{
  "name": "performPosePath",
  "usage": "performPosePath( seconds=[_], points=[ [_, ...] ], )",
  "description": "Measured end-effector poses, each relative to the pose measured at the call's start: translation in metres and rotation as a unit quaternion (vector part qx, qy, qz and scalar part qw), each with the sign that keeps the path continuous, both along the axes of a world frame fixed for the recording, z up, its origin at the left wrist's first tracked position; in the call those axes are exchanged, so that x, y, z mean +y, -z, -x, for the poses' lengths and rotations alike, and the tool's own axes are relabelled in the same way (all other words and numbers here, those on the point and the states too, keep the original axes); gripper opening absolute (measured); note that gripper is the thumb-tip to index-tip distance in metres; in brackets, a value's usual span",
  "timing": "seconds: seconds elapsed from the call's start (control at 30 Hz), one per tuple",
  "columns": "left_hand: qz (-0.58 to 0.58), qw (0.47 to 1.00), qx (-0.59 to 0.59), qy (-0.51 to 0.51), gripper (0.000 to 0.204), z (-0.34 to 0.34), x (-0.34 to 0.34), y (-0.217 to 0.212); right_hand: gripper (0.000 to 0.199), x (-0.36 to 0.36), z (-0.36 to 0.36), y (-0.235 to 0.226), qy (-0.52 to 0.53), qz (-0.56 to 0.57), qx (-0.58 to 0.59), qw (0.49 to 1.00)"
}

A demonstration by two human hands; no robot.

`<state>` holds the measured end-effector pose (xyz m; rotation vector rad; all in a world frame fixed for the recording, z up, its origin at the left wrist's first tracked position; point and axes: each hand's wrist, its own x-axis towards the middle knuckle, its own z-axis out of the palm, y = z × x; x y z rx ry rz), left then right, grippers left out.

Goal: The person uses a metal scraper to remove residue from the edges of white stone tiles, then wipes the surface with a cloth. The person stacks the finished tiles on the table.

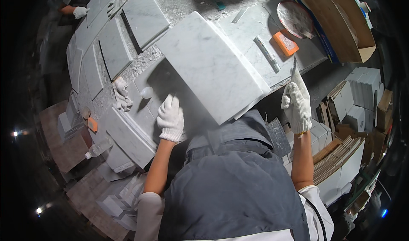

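A stack of white, grey-veined stone tiles (211, 64) lies in front of me, its near corner sticking out past the table edge. My left hand (171, 118), in a white knit glove, is just left of the stack with its fingers loosely bent and apart. I see nothing in it. My right hand (297, 102), gloved too, is closed at the right, beyond the table's near edge. A thin-bladed metal tool (294, 66) points up out of its fingers; the handle is hidden in the glove. Near that hand lie a marker pen (266, 54) and an orange-and-white block (285, 44).
Several tiles (116, 49) lie at the left, beside a crumpled glove (122, 94) and a plastic bottle (99, 148). A round tub of white material (295, 19) and an open cardboard box (341, 19) stand back right. Another person's gloved hand (80, 13) shows far left.
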<state>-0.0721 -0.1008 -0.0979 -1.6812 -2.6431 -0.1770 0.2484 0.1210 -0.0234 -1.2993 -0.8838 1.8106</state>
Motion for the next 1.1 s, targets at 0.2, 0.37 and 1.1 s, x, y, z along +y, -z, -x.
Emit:
performPosePath(
  seconds=[0.2, 0.37, 1.1],
  points=[
    [0.019, 0.996, -0.031, -0.079, 0.036, 0.004, -0.004, 0.012, 0.047, 0.000, 0.000, 0.007, -0.020, 0.058, 0.012, 0.998],
    [-0.074, 0.981, -0.121, -0.130, 0.029, 0.009, 0.009, 0.000, 0.022, -0.003, 0.003, 0.020, -0.008, 0.035, 0.030, 0.999],
    [0.028, 0.991, 0.067, 0.110, 0.077, 0.064, 0.194, -0.043, 0.023, 0.005, 0.002, 0.023, 0.008, -0.054, 0.040, 0.998]
  ],
)
